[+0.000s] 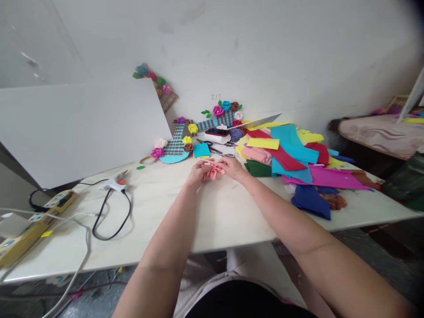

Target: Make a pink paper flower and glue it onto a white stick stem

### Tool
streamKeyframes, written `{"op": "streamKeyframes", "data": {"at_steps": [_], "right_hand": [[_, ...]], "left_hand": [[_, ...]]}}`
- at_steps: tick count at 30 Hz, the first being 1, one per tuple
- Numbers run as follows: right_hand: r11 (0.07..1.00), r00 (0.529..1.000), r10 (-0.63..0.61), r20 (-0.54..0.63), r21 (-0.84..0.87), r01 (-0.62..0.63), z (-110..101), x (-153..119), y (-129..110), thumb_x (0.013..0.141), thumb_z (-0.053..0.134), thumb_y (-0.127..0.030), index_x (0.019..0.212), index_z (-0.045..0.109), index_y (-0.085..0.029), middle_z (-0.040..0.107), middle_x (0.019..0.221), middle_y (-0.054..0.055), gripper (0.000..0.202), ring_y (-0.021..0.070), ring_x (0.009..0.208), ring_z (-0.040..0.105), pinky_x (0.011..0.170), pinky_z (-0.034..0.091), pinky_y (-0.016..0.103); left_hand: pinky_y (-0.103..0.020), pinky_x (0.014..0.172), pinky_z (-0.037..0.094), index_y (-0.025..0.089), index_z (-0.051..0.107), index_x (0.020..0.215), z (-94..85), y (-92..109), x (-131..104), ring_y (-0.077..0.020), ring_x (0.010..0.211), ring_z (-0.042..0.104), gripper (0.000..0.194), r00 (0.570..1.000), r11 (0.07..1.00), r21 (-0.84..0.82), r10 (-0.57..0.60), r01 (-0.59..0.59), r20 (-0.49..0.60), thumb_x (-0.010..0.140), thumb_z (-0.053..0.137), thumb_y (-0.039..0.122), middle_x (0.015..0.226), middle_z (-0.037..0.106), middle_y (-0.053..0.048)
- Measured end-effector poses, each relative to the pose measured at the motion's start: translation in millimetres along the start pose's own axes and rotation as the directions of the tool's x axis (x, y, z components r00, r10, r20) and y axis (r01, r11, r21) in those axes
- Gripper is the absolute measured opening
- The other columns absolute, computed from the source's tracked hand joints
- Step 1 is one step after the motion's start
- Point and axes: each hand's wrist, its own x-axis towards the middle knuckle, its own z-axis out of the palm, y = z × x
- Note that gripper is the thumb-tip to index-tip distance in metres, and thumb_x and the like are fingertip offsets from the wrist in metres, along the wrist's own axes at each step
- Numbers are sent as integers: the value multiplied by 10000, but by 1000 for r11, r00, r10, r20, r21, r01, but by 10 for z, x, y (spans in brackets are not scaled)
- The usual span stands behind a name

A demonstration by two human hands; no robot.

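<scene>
Both hands, left [198,170] and right [232,168], pinch the pink paper flower [213,170] over the white counter [159,194]. If the fingers squeeze too hard, I think the thin petals could get squashed or rip.

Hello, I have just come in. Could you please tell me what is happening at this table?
A person is holding a small piece of pink material between the fingers of the left hand and the right hand, above the white table. Colourful sheets lie in a pile to the right. Behind the hands is a blue, guitar-like shape with flowers at its edges. To the left, a glue gun lies near a power strip.
</scene>
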Motion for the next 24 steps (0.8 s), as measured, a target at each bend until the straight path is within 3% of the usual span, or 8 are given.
{"op": "streamKeyframes", "data": {"at_steps": [13, 24], "right_hand": [[994, 997, -79, -22, -78, 77, -66, -29, -119, 820, 591, -264, 806, 741, -209, 732, 822, 41, 161, 167, 751, 619, 674, 415, 260], [995, 995, -97, 27, 25, 97, -12, 11, 7, 785, 630, -220, 772, 738, -189, 708, 740, 31, 114, 142, 673, 594, 627, 406, 242]], "left_hand": [[-234, 564, 428, 83, 682, 928, 1, 58, -16, -120, 553, 591, 359, 995, 996, 8, -84, 83, 55, 587, 738, 180, 685, 687, -56], [-249, 474, 392, 69, 691, 755, -77, -54, 45, -146, 474, 574, 202, 991, 991, 97, -102, 93, 92, 600, 689, 199, 614, 671, -84]]}}
